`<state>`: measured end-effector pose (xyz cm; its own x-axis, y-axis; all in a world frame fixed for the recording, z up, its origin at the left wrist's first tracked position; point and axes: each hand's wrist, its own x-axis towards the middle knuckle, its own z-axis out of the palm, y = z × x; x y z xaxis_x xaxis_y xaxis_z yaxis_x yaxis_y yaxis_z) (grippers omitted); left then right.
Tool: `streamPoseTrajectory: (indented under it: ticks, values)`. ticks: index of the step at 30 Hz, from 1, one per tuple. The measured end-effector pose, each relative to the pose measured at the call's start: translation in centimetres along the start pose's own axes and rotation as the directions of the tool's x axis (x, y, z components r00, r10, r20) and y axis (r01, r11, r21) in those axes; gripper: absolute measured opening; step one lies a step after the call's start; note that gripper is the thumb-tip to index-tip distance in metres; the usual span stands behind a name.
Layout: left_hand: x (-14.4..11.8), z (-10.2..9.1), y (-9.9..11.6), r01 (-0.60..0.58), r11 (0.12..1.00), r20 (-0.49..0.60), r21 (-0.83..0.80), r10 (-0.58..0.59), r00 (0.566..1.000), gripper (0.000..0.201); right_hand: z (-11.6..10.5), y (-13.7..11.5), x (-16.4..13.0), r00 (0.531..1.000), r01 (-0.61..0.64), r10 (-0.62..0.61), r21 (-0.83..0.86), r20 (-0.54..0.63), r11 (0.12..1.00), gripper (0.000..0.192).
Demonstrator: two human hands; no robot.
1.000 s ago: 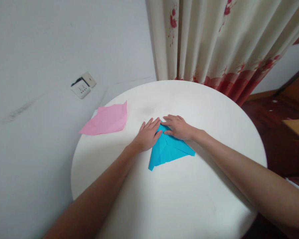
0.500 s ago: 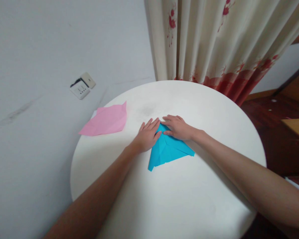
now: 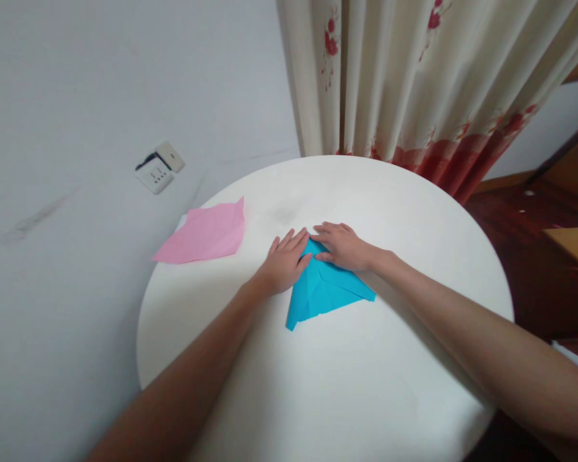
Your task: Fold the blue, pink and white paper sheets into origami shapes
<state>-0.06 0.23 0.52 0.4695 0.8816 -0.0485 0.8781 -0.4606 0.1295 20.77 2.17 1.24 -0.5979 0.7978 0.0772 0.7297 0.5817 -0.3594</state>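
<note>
A blue sheet of folded paper (image 3: 325, 292) lies on the round white table (image 3: 366, 372), its narrow end pointing away from me. Creases and a folded flap show on its surface. My left hand (image 3: 285, 262) rests flat along the paper's left edge, fingers stretched out and thumb on the paper. Across from it, my right hand (image 3: 344, 247) lies on the upper right edge with its fingers extended. Both hands meet near the far tip and hide part of it.
Pink paper (image 3: 205, 232), creased, lies at the table's left edge near the wall. A wall socket (image 3: 155, 174) is above it. Behind the table hangs a cream and red curtain (image 3: 390, 83). Wooden furniture (image 3: 571, 247) stands at the far right.
</note>
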Motion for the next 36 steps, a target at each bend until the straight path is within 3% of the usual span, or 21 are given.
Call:
streamPoseTrajectory:
  ticks: [36]
  values:
    - [-0.04, -0.04, -0.04, -0.007, 1.0, -0.006, -0.007, 0.007, 1.0, 0.061, -0.05, -0.04, -0.01, 1.0, 0.005, -0.005, -0.009, 0.004, 1.0, 0.053]
